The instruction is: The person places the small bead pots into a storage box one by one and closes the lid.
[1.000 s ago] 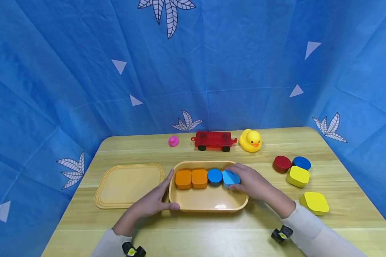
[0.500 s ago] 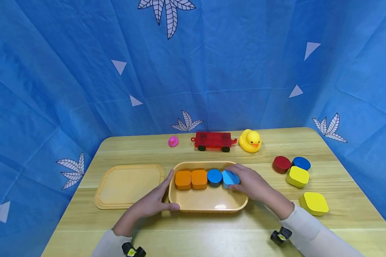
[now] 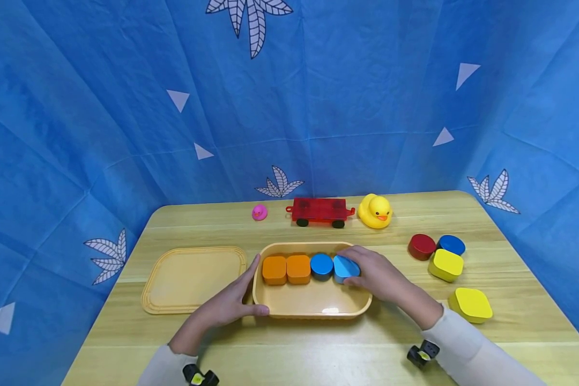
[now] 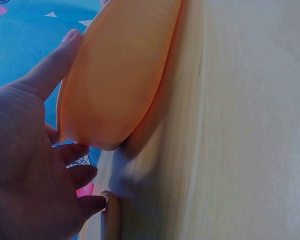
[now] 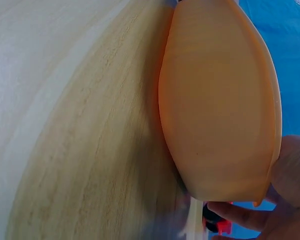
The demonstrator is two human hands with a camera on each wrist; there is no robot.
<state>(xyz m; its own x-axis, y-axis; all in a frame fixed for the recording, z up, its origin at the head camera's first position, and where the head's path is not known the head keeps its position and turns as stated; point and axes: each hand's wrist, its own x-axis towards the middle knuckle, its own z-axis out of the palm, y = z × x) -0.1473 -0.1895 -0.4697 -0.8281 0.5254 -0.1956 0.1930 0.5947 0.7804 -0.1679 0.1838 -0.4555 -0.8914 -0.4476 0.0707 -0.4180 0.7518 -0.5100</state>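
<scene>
Round-cornered beige plastic box [image 3: 299, 301], open, on pale wood-grain table [image 3: 318, 354]; left end held between thumb and fingers of the left hand [image 3: 229, 304]. Contents, one row: two orange rounded-square blocks [image 3: 274, 270], one blue round block [image 3: 321, 265], one light-blue rounded block [image 3: 346, 268], pinched by the right hand [image 3: 377, 273]. Hands apart.

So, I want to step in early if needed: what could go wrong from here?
If the right hand slides or lifts the light blue block, it might knock the round blue block beside it out of the row in the tub. The right sleeve lies close to the nearer yellow block and could brush it as the arm moves. The left hand, at the tub's left end, is next to the flat lid and might nudge it.
</scene>
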